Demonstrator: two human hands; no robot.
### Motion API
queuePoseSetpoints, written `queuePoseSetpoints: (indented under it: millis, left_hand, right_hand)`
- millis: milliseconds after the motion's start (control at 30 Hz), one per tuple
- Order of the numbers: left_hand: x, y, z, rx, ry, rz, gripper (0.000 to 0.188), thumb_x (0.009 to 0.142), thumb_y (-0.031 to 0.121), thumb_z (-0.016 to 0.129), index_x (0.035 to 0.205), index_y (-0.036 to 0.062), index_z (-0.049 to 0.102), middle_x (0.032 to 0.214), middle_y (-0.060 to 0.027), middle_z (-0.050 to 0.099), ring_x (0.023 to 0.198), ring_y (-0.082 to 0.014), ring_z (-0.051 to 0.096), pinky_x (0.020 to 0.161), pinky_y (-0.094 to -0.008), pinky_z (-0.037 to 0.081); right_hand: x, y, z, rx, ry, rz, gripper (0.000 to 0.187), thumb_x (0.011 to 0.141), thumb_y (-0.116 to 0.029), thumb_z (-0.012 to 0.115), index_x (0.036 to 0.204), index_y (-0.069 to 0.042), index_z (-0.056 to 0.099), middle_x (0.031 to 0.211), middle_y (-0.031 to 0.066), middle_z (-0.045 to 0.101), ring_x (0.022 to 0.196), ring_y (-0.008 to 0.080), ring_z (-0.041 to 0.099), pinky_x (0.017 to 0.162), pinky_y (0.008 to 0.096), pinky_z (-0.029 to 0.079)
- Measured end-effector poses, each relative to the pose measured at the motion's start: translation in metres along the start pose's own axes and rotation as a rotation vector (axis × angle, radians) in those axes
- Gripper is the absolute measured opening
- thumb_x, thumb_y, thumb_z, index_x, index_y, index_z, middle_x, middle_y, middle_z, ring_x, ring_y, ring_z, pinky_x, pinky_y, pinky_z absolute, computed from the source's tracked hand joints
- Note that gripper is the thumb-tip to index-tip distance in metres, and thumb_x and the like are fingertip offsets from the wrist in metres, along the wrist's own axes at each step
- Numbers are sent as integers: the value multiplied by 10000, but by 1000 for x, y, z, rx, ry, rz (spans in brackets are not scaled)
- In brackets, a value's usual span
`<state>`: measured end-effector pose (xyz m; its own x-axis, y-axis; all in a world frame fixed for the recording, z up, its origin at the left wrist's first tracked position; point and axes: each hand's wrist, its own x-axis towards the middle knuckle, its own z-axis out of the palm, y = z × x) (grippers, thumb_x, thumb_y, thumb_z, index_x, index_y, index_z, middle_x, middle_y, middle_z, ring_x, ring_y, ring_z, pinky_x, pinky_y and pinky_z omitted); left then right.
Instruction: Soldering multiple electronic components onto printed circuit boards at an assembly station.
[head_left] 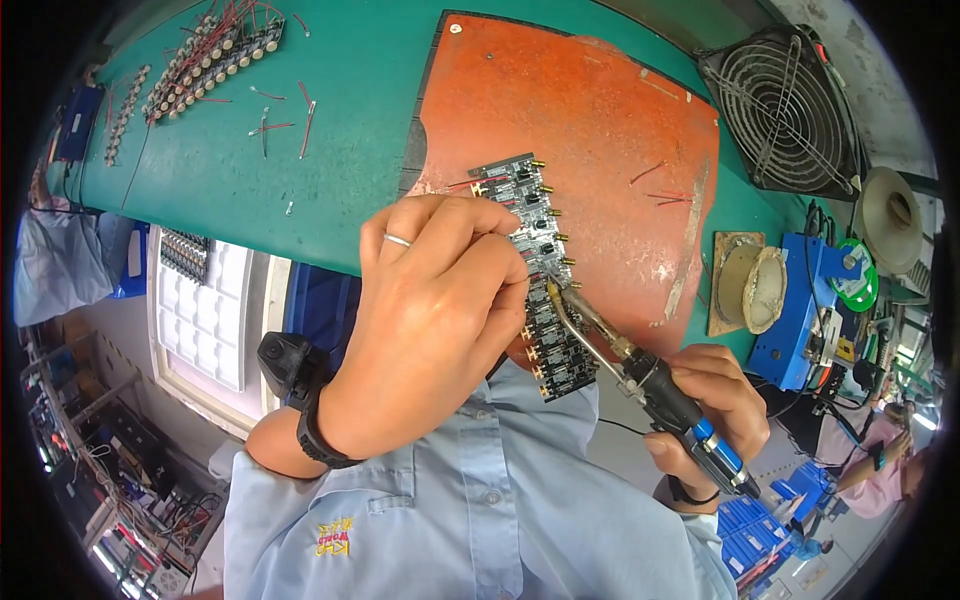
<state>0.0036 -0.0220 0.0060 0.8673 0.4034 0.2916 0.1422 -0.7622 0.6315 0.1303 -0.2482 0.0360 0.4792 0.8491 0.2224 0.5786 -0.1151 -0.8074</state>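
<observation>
A long black circuit board panel (565, 362) with brass connectors along its edges lies across the front edge of the orange mat. Over its left side, my left hand (428, 290) is closed, thumb and forefinger pinched close to the board; whatever they hold is hidden. My right hand (728, 395) grips a soldering iron (672, 393) with a black and blue handle and a thin metal feed tube beside its shaft. The iron's tip meets or nearly meets the middle of the panel, near my left fingertips. Short red wires (478, 183) show at the panel's far left edge.
The orange mat (570, 110) rests on a green bench top (350, 90). Loose red wires (668, 197) lie on the mat, with finished-looking wired boards (225, 60) at far left. A black fan (785, 110), round tip-cleaner pot (765, 290) and blue solder station (795, 330) stand right.
</observation>
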Motion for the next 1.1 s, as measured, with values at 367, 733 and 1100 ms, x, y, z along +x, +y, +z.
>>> queuePoseSetpoints:
  millis: [367,733,1100]
  left_hand:
    - [-1,-10,-21,-71,22,-1,132,724,40,724,818,66,635,1044,-75,619,988,-264,545,867,-360,373]
    - [17,-117,-68,432,280,-226,66,803,123,679,832,79,639,937,-88,587,926,-288,526,785,-396,361]
    - [10,-66,-59,-285,256,-385,130,888,51,625,1015,25,611,878,-34,605,778,-122,560,655,-304,443]
  right_hand:
    - [-1,4,17,187,360,53,579,725,-368,801,1041,62,574,936,167,615,851,228,589,758,306,465]
    - [0,12,25,164,467,177,625,770,-403,764,1115,70,544,1010,112,611,870,134,573,765,238,442]
    - [10,0,39,348,477,266,635,788,-411,764,1140,55,514,958,146,646,772,187,656,708,279,523]
